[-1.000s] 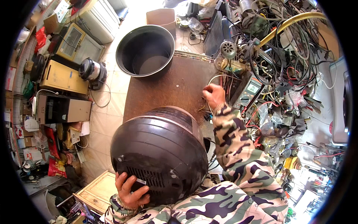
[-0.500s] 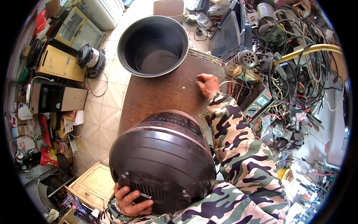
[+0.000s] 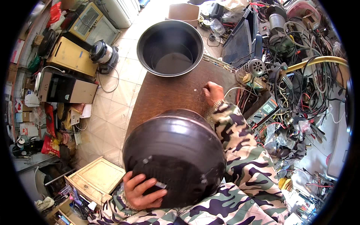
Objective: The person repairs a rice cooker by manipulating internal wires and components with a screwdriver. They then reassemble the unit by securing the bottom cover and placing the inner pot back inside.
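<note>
My left hand point(image 3: 142, 190) has its fingers slightly spread and bent over the vented base of the cooker point(image 3: 176, 144), which sits tipped just ahead and to the right of them, underside turned toward me. For a steadier tilt I would fan those fingers wider and set the palm squarely under the weight; the smooth, round shell could, I judge, roll on one-handed support. My right hand point(image 3: 213, 93) is loosely curled over the table point(image 3: 161, 93), beyond the cooker; from out here I cannot tell whether its fingers pinch anything. I would bring it to the cooker's far side before any turn. The cooker's inside is hidden from me. Ahead and left of the right fingers, the pot point(image 3: 170, 39) stands open, showing only dark wall and greyer bottom. Past it is a carton point(image 3: 183, 12), contents unclear.
</note>
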`<state>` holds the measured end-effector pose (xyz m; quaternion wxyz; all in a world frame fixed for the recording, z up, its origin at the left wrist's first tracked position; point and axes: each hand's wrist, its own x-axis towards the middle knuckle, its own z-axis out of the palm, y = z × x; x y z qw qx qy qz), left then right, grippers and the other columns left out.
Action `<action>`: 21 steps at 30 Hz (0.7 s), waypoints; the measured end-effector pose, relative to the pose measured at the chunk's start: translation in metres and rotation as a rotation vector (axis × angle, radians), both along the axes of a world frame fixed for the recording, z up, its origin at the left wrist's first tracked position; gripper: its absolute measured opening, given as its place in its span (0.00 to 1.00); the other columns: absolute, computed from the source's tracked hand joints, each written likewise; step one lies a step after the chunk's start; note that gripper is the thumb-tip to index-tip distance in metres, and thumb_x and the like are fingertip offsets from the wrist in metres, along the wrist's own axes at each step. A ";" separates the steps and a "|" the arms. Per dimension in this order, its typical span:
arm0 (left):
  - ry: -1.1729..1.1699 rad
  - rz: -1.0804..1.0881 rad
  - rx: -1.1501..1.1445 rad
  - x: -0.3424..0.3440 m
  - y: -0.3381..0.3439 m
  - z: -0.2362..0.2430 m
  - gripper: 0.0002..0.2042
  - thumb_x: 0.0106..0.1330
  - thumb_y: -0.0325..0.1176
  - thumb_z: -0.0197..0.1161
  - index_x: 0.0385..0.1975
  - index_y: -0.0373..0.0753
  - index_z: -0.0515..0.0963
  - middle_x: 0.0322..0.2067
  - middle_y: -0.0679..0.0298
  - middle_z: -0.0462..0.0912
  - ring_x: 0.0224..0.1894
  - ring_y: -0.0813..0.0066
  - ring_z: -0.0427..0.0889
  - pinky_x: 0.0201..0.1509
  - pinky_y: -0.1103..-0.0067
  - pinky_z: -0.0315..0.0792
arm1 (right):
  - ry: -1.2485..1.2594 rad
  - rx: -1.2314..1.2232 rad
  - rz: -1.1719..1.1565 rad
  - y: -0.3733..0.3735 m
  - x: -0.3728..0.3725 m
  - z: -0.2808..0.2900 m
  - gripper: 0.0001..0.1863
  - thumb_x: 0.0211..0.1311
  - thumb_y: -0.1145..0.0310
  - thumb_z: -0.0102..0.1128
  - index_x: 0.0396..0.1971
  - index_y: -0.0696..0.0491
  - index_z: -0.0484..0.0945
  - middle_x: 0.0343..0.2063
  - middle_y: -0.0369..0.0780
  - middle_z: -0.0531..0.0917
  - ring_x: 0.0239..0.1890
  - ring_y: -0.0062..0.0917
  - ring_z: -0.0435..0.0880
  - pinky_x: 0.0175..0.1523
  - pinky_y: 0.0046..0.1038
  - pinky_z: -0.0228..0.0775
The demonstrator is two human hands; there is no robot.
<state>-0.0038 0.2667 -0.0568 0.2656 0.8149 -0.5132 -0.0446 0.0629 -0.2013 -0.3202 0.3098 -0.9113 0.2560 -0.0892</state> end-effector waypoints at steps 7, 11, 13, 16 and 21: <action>-0.056 -0.137 -0.059 0.019 -0.074 0.022 0.22 0.55 0.41 0.75 0.53 0.54 0.92 0.65 0.59 0.84 0.71 0.51 0.76 0.79 0.52 0.59 | -0.455 0.527 -0.403 0.005 -0.150 0.125 0.07 0.75 0.75 0.69 0.46 0.62 0.88 0.34 0.39 0.91 0.34 0.21 0.90 0.41 0.26 0.83; -0.071 -0.186 -0.027 0.026 -0.087 0.030 0.21 0.61 0.33 0.69 0.56 0.46 0.90 0.67 0.56 0.84 0.74 0.50 0.74 0.80 0.54 0.57 | -0.518 0.333 -0.614 0.079 -0.217 0.239 0.08 0.75 0.76 0.69 0.48 0.65 0.87 0.34 0.39 0.91 0.36 0.20 0.88 0.44 0.22 0.81; -0.078 -0.196 -0.029 0.027 -0.095 0.036 0.22 0.64 0.26 0.63 0.58 0.43 0.88 0.67 0.56 0.84 0.74 0.51 0.75 0.80 0.55 0.58 | -0.558 0.319 -0.645 0.135 -0.237 0.277 0.06 0.76 0.77 0.68 0.46 0.63 0.87 0.33 0.39 0.90 0.36 0.19 0.86 0.42 0.21 0.79; -0.051 -0.240 -0.058 0.034 -0.107 0.040 0.22 0.64 0.23 0.62 0.59 0.39 0.87 0.67 0.56 0.85 0.75 0.52 0.75 0.80 0.57 0.58 | -0.512 0.060 -0.416 0.211 -0.244 0.303 0.09 0.62 0.82 0.76 0.41 0.58 0.88 0.39 0.42 0.91 0.36 0.25 0.89 0.43 0.26 0.82; -0.075 -0.297 -0.081 0.026 -0.109 0.038 0.26 0.61 0.23 0.63 0.62 0.38 0.85 0.69 0.57 0.82 0.76 0.53 0.73 0.80 0.57 0.58 | -0.486 -0.002 -0.213 0.272 -0.229 0.297 0.16 0.52 0.82 0.78 0.41 0.56 0.87 0.39 0.42 0.88 0.43 0.40 0.88 0.48 0.38 0.82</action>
